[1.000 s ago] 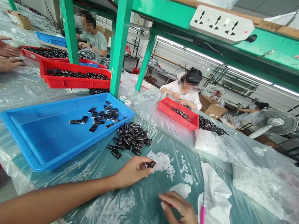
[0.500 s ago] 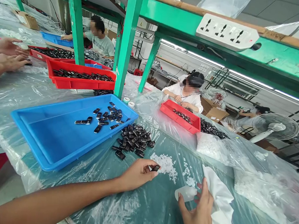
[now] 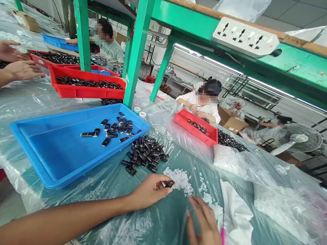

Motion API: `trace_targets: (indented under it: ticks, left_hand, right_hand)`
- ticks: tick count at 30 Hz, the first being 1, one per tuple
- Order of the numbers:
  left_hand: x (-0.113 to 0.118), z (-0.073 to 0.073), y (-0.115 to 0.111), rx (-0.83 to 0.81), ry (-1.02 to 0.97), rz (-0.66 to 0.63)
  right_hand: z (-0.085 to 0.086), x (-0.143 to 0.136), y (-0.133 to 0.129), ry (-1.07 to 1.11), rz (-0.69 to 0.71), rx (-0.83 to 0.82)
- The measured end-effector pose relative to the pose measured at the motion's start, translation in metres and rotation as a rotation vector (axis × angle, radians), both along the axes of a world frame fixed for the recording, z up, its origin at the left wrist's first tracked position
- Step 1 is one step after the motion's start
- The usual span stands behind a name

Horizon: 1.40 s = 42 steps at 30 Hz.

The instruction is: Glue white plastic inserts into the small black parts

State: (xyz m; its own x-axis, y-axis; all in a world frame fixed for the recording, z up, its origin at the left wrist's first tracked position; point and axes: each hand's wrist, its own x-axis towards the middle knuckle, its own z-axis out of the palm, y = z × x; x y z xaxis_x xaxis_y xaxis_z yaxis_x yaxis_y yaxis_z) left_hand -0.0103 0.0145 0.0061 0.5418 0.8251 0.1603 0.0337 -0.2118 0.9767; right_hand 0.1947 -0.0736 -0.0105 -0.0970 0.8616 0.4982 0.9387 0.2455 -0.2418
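Note:
My left hand (image 3: 152, 190) pinches a small black rectangular piece (image 3: 170, 184) between thumb and fingers, at the near edge of a scatter of white plastic bits (image 3: 180, 179). My right hand (image 3: 204, 229) is open over the green table, its fingers stretched out toward the white bits. Partly hidden behind those fingers is a translucent white bottle (image 3: 217, 210). A thin tool with a pink handle (image 3: 222, 237) shows beside the right hand, against a white cloth (image 3: 236, 224); I cannot tell whether the hand touches it. Beyond my left hand lies a heap of similar black pieces (image 3: 147, 151).
A blue tray (image 3: 35, 153) holding several black pieces stands at left. Red bins (image 3: 90, 93) and a green post (image 3: 137, 47) are behind it. Clear bags of white bits (image 3: 231, 162) lie at right. Another person's hands (image 3: 19, 64) work at far left; other people sit behind.
My right hand has let go of the bottle and moved slightly left with fingers extended. The pink-handled tool has come into view. My left hand still holds the black piece.

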Motion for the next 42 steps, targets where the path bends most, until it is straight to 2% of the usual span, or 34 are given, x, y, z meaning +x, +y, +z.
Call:
trace_targets:
  ticks: [3, 5, 8, 14, 18, 23, 27, 30, 36, 42]
  left_hand:
    - [0.001, -0.001, 0.0, 0.006, -0.026, 0.006]
    - [0.001, -0.001, 0.0, 0.01, -0.044, 0.005]
    - [0.001, -0.002, 0.001, 0.011, -0.072, 0.01]
    - [0.004, -0.005, 0.002, -0.003, -0.058, 0.029]
    - [0.004, -0.006, -0.001, -0.001, -0.04, -0.006]
    - [0.004, -0.011, -0.005, -0.029, -0.001, -0.106]
    - [0.005, -0.014, -0.007, -0.049, 0.006, -0.253]
    - [0.005, -0.014, -0.008, -0.037, -0.009, -0.318]
    - [0.005, -0.014, -0.008, -0.012, -0.025, -0.356]
    - [0.006, -0.014, -0.008, -0.005, -0.061, -0.344]
  right_hand:
    - [0.003, -0.011, 0.013, -0.001, 0.028, -0.211]
    - [0.007, -0.019, 0.025, 0.019, 0.054, -0.27]
    - [0.008, -0.032, 0.041, 0.023, 0.119, -0.275]
    - [-0.009, -0.045, 0.055, 0.049, 0.13, -0.229]
    - [-0.012, -0.037, 0.048, 0.178, 0.117, -0.203]
    - [-0.008, -0.022, 0.027, 0.443, -0.01, -0.135]
    - [-0.006, -0.027, 0.014, 0.731, -0.094, -0.115]
    - [-0.005, -0.036, 0.01, 0.936, -0.084, -0.124]
    - [-0.005, -0.041, 0.009, 0.969, -0.033, -0.078]
    - [-0.008, -0.043, 0.008, 1.022, 0.026, -0.144]
